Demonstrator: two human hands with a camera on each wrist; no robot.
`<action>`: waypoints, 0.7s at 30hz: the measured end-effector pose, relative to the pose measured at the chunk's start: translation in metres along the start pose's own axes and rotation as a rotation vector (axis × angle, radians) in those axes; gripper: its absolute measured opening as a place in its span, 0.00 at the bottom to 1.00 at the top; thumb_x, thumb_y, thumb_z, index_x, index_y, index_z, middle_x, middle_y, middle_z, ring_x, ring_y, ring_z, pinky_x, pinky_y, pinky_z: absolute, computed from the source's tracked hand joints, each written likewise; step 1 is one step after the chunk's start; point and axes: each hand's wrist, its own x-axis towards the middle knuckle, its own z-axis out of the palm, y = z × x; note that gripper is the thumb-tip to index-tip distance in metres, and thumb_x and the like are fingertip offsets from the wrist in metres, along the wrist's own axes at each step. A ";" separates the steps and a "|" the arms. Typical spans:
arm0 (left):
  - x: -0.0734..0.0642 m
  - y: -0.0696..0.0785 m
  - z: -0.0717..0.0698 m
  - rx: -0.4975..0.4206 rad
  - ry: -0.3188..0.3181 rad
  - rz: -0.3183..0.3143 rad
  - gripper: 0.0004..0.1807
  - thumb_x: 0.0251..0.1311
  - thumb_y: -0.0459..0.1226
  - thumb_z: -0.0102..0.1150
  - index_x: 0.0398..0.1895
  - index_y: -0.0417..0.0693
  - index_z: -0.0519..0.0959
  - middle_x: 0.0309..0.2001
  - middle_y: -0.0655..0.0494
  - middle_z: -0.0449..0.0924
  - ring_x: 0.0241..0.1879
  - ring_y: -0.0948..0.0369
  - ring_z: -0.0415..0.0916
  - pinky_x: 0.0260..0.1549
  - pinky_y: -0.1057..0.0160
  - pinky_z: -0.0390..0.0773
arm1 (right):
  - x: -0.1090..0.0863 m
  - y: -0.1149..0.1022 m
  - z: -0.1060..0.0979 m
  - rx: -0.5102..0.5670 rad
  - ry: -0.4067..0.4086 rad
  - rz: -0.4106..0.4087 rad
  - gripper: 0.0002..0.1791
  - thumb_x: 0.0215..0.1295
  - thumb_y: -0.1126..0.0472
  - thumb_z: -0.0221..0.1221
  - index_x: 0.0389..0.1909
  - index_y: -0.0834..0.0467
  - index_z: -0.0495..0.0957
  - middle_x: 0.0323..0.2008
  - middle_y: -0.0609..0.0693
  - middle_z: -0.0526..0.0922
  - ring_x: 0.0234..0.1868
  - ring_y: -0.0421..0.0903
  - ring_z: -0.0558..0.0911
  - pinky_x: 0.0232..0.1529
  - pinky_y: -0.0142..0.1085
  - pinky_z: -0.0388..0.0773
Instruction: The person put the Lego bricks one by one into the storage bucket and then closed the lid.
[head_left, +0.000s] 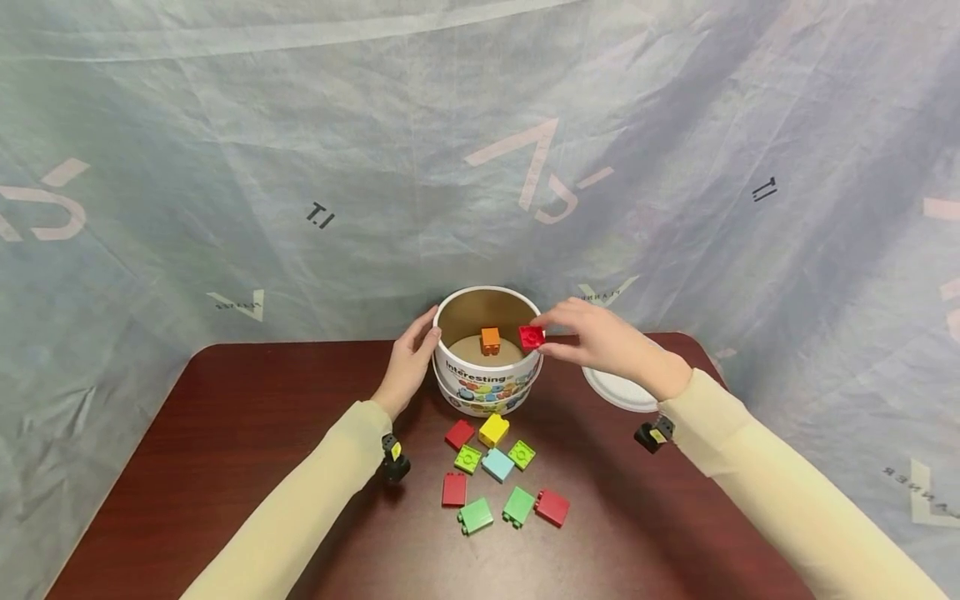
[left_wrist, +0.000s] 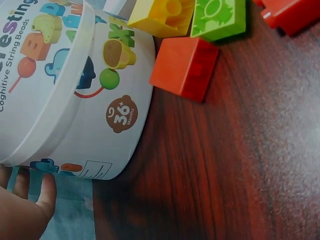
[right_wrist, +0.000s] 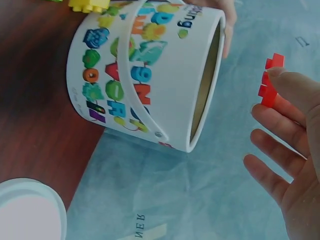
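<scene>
Studs down and hollow underside up, the flat, squarish red brick (head_left: 532, 337) is pinched by the right hand (head_left: 600, 337) over the right rim of the upright, round white bucket (head_left: 487, 390); the left hand (head_left: 408, 358) rests unclenched against its side; one orange block (head_left: 491, 340) sits inside; nine smooth plastic bricks (head_left: 498, 465) lie in front.
</scene>
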 end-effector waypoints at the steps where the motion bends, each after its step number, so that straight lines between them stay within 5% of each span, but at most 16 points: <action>1: -0.001 0.000 0.000 -0.005 -0.002 0.003 0.28 0.81 0.42 0.50 0.81 0.54 0.65 0.77 0.50 0.65 0.75 0.53 0.64 0.73 0.50 0.66 | 0.003 0.001 -0.001 -0.003 -0.001 0.004 0.20 0.63 0.60 0.73 0.54 0.61 0.85 0.46 0.52 0.87 0.48 0.51 0.80 0.52 0.48 0.79; 8: -0.002 0.008 -0.003 -0.029 -0.012 -0.003 0.29 0.82 0.38 0.48 0.81 0.45 0.62 0.78 0.42 0.63 0.76 0.48 0.62 0.74 0.49 0.63 | 0.023 0.007 -0.003 -0.020 -0.055 0.064 0.19 0.67 0.58 0.71 0.56 0.61 0.84 0.50 0.54 0.87 0.53 0.55 0.80 0.57 0.54 0.77; 21: 0.005 -0.005 -0.004 -0.039 0.011 0.004 0.27 0.81 0.41 0.50 0.80 0.54 0.66 0.76 0.42 0.66 0.73 0.51 0.66 0.72 0.49 0.66 | 0.053 0.019 0.001 0.005 -0.052 0.119 0.19 0.68 0.57 0.70 0.55 0.61 0.85 0.50 0.55 0.86 0.54 0.56 0.80 0.59 0.52 0.77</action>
